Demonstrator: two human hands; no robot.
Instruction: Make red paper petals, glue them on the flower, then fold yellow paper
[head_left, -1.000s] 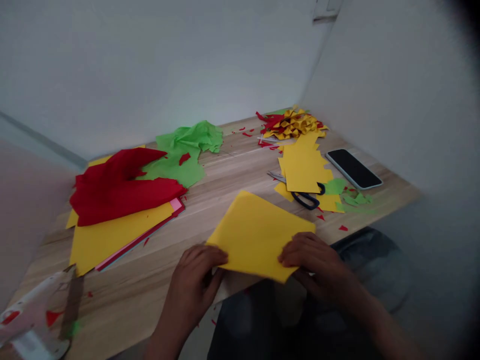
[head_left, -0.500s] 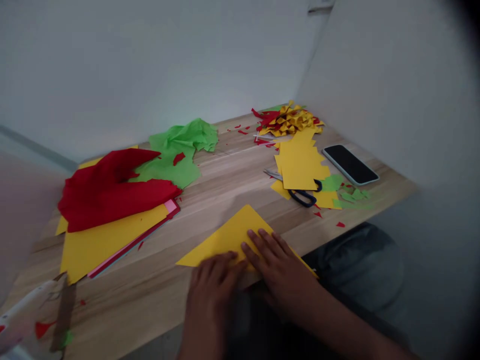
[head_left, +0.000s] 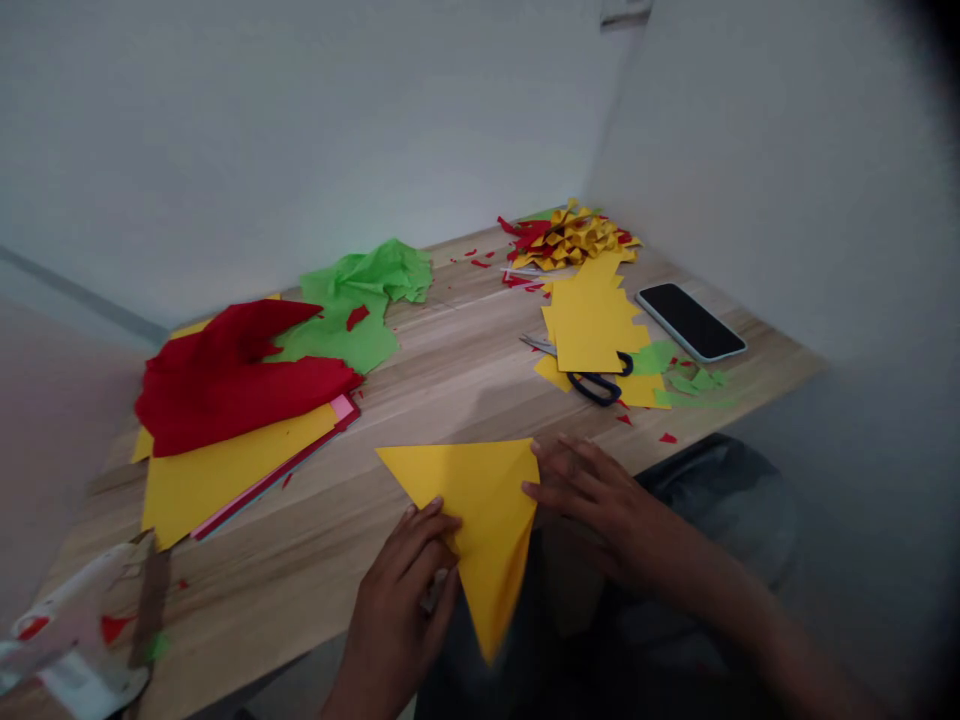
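A folded yellow paper triangle [head_left: 480,500] lies at the table's front edge, its lower tip sticking out past the edge. On its left side, my left hand [head_left: 409,580] has its fingers bent around the paper's edge, gripping it. My right hand [head_left: 592,490] touches the right corner with its fingers spread. Dark-handled scissors [head_left: 596,388] lie partly under cut yellow paper pieces [head_left: 589,325] to the right.
Red crepe paper [head_left: 240,385] covers yellow sheets at the left, beside green crepe paper [head_left: 367,300]. A phone [head_left: 694,322] lies at the right. Curled yellow strips [head_left: 581,238] are piled at the back. A white glue gun [head_left: 75,600] sits front left.
The yellow triangle has turned, so one tip now points down off the table edge. My right hand has moved right to its corner, and my left hand is at its left side.
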